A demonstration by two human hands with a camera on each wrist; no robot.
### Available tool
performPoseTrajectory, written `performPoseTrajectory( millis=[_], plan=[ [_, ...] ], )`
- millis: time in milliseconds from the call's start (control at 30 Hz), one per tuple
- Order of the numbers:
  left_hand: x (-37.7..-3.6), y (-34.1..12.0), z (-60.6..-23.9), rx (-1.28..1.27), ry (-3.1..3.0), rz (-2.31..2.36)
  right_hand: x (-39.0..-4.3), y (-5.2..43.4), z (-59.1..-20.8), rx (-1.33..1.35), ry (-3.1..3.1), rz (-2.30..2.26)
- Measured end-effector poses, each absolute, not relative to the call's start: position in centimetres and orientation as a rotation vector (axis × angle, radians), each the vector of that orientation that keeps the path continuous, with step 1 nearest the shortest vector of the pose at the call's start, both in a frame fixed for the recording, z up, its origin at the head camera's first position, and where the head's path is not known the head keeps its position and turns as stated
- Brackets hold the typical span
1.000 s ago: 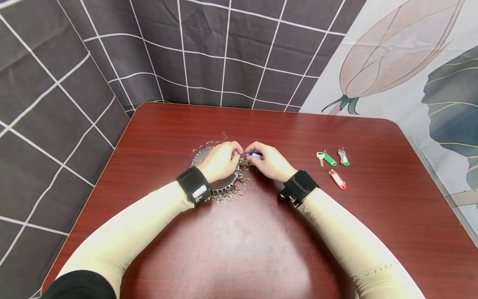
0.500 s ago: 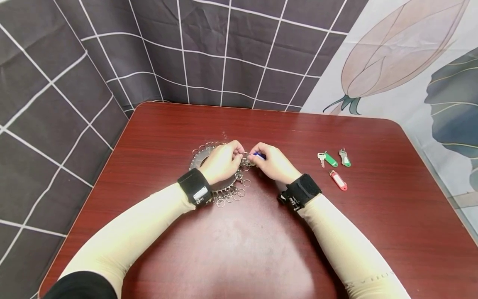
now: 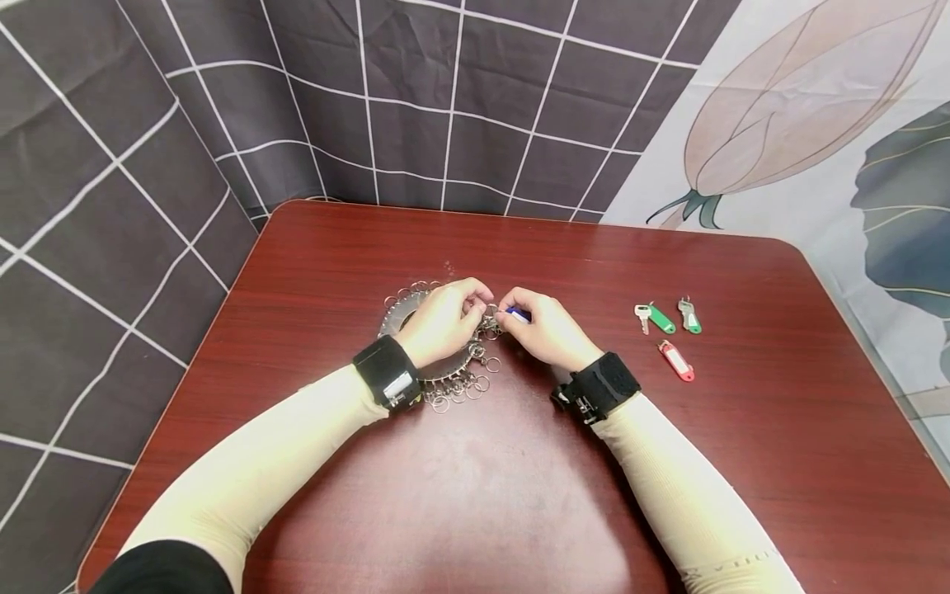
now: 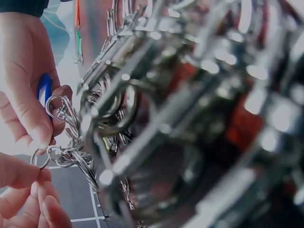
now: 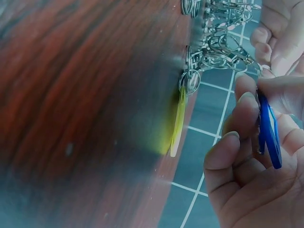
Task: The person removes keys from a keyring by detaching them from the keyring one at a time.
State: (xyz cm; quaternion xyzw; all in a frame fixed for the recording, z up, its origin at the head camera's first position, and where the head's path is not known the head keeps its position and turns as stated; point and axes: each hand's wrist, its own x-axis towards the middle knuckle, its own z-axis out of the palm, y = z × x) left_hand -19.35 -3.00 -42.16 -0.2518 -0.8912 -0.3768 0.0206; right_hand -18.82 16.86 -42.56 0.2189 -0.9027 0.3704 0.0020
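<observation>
R hand (image 3: 545, 330) pinches small blue plastic key tag (image 3: 518, 313) at right rim of round metal disc hung w/ steel split rings (image 3: 449, 381), L hand (image 3: 441, 320) pinching one ring (image 4: 40, 157); tag's light, rigid, prob slippery, so grip flat faces.

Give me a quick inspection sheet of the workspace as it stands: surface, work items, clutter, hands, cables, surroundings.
Surface: dark red wood-grain table, rounded corners.
Work items: round metal key organiser rimmed with many small rings, lying flat; blue key tag.
Clutter: two green key tags and one red key tag, apart from the hands on the person's right; a yellow tag hangs on one of the organiser's rings in the right wrist view.
Hands: left hand pinches a ring at the organiser's edge; right hand pinches the blue key tag beside it.
Cables: nothing seen.
Surroundings: dark grid-pattern curtain behind and left; flower-print cloth on the right.
</observation>
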Motion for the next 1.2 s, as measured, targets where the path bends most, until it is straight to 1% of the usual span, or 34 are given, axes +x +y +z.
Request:
performPoseTrajectory(
  millis=[367, 733, 967, 1200],
  plan=[
    [-19.5, -3.0, -43.0, -0.776, -2.84, -1.107, -18.7, 17.2, -42.7, 0.655, -2.809, 1.195],
    [-19.6, -3.0, -43.0, -0.805, -2.815, -1.204, -18.7, 17.3, -42.3, 0.657, -2.807, 1.225],
    [-19.9, -3.1, -42.9, -0.748, -2.788, -1.287, -18.9, 17.4, -41.6, 0.673, -2.8, 1.264],
    [-19.7, -3.3, -42.3, -0.708, -2.781, -1.318, -19.2, 17.0, -42.0, 0.703, -2.831, 1.285]
  ],
)
